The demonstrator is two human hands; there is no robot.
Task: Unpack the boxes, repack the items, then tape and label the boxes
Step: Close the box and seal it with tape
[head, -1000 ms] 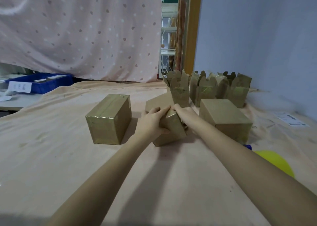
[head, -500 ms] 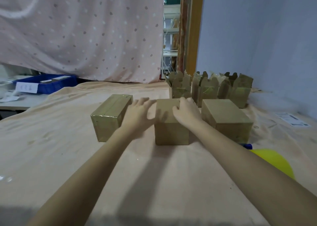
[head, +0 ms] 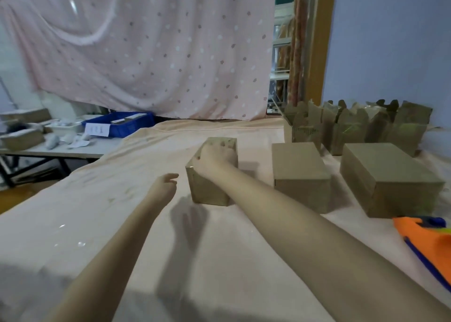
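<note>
Three closed brown cardboard boxes stand in a row on the cloth-covered table [head: 219,260]. My right hand [head: 214,156] lies on top of the left box [head: 210,192], fingers curled over its upper left edge. My left hand [head: 164,187] hovers just left of that box with relaxed fingers, holding nothing and not touching it. The middle box [head: 300,175] and the right box [head: 388,175] stand untouched to the right.
Several open-flapped cardboard boxes [head: 351,128] line the back right by the blue wall. An orange and blue tape dispenser [head: 424,238] lies at the right edge. A side table [head: 61,150] at left holds a blue bin [head: 122,124] and small items. A pink dotted curtain hangs behind.
My right hand moved from the middle box onto the left box. My left hand came off the boxes and now hovers free. The view turned left, and the tape dispenser now shows more fully.
</note>
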